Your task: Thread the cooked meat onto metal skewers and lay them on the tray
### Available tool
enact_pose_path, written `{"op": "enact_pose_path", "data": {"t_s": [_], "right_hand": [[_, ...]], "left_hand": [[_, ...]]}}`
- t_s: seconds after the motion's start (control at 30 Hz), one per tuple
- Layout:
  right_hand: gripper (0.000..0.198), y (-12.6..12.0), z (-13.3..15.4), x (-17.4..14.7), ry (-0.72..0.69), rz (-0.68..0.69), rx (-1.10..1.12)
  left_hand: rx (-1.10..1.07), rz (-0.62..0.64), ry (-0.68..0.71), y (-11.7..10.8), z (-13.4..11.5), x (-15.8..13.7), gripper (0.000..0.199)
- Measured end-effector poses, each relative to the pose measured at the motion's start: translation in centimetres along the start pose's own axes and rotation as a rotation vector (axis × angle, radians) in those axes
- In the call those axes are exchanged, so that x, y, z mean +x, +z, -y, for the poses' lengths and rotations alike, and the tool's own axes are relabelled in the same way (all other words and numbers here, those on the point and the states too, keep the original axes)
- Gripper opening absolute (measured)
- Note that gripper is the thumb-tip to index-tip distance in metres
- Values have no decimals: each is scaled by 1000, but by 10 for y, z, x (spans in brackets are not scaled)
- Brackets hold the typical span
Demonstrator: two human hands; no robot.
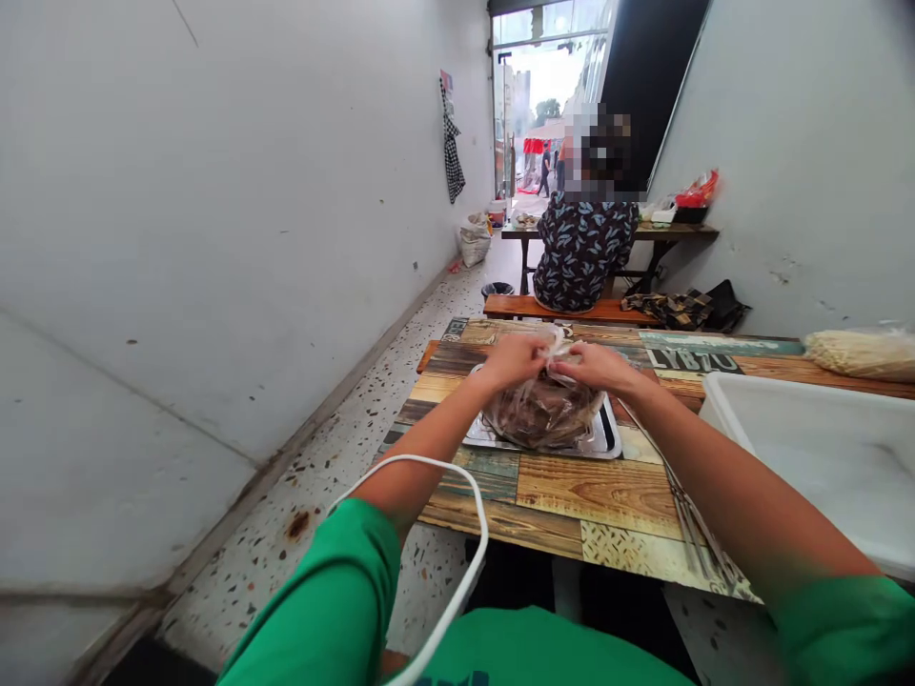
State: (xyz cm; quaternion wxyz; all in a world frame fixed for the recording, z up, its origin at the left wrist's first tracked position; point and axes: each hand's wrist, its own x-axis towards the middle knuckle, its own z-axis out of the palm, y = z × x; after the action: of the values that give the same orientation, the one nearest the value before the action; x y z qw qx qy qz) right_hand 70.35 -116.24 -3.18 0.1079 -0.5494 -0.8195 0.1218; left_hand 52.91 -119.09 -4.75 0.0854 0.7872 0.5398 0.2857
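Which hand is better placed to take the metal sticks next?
Probably the right hand: the metal sticks lie on its side of the tray. The left hand is farther away; both hold the bag.

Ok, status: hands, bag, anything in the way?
Left hand, right hand: both gripping bunched top of plastic bag. Bag on metal tray, brown contents showing. White cable crosses left arm in view, clear of bag.

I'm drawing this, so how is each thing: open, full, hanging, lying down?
Bag: bulging, top gathered; can't tell if tied.
Left hand: pinching its top.
Right hand: pinching its top.
Tray: flat under the bag.
Tub: open, no lid on.
Metal sticks: lying on the table.
Checked cloth: hanging.
Seated person: back turned.
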Motion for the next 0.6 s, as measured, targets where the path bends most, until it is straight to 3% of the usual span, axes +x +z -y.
{"op": "enact_pose_path", "data": {"t_s": [0.2,0.27,0.3,0.37,0.43,0.47,0.6], "right_hand": [[24,7,3,-27,31,-124,-184],[26,8,2,-36,60,-212,-140],[25,8,2,-40,79,-264,-30],[17,4,1,-46,123,-341,427],[14,-5,2,-49,157,-327,926],[15,-11,3,-49,168,-293,1074],[13,-43,18,-43,168,-138,1303]], "left_hand": [[-541,-294,-268,-34,27,-17,22],[-716,-388,-322,-39,33,-24,16],[-791,-430,-322,-42,37,-28,13],[-907,-512,-311,-47,44,-36,8],[-984,-581,-316,-52,53,-43,9],[-1013,-602,-331,-53,57,-45,10],[-1049,-506,-384,-56,63,-46,26]]}}
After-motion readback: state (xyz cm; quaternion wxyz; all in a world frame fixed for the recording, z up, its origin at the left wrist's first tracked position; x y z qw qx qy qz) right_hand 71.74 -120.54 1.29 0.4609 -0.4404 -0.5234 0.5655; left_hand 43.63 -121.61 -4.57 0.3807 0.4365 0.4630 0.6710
